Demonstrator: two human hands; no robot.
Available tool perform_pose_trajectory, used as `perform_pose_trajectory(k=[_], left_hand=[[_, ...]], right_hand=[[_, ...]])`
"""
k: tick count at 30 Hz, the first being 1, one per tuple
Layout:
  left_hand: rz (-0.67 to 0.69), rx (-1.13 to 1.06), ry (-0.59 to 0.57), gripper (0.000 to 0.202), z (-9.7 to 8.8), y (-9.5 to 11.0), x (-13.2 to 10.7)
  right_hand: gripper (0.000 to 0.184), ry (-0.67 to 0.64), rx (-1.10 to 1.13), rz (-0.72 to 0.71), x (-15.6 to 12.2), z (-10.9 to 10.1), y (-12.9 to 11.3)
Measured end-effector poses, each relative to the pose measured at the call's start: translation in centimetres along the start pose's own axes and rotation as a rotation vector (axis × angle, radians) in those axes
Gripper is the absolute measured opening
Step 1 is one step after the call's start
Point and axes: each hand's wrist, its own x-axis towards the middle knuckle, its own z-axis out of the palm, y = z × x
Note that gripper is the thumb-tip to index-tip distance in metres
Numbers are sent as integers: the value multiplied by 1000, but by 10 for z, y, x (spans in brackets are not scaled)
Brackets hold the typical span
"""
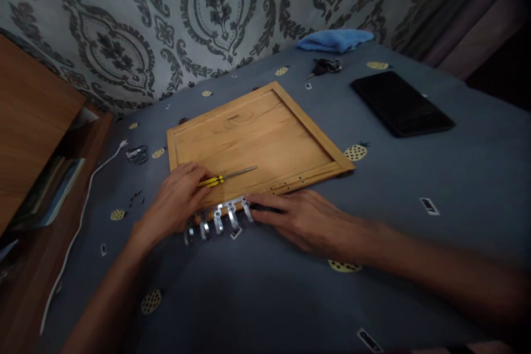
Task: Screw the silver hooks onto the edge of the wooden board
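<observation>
A wooden panel [249, 138] with a raised frame lies on the blue-grey cloth. My left hand [178, 199] is closed around a screwdriver [224, 178] with a yellow and black handle, its shaft pointing right over the panel. Along the panel's near edge runs a metal hook rail [226, 210] with several silver hooks hanging over the side. At the rail's right end, the fingers of my right hand [298, 215] grip its last hook. Small dark holes show in the wood to the right of the rail. My left fingertips are partly hidden.
A black tablet-like slab [402, 104] lies at the right, with dark keys [326, 67] and a blue cloth [336, 40] farther back. Left of the panel are a metal object [136, 154], several small screws [136, 197] and a white cable [85, 204] beside a wooden shelf [37, 121].
</observation>
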Motion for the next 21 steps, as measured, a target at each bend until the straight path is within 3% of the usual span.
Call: perform_pose_trajectory(k=[3, 8, 16, 18, 21], left_hand=[[10, -87, 66, 10, -9, -4, 1], [-20, -232, 289, 9, -28, 3, 1], [12, -587, 609, 24, -48, 55, -5], [20, -641, 634, 29, -46, 65, -7], [74, -554, 615, 34, -38, 70, -10]], right_hand=[[56, 8, 19, -12, -1, 1, 1], [58, -24, 37, -5, -1, 1, 2], [56, -77, 49, 12, 1, -2, 2], [57, -75, 61, 1, 0, -2, 2], [58, -77, 72, 0, -1, -1, 3]])
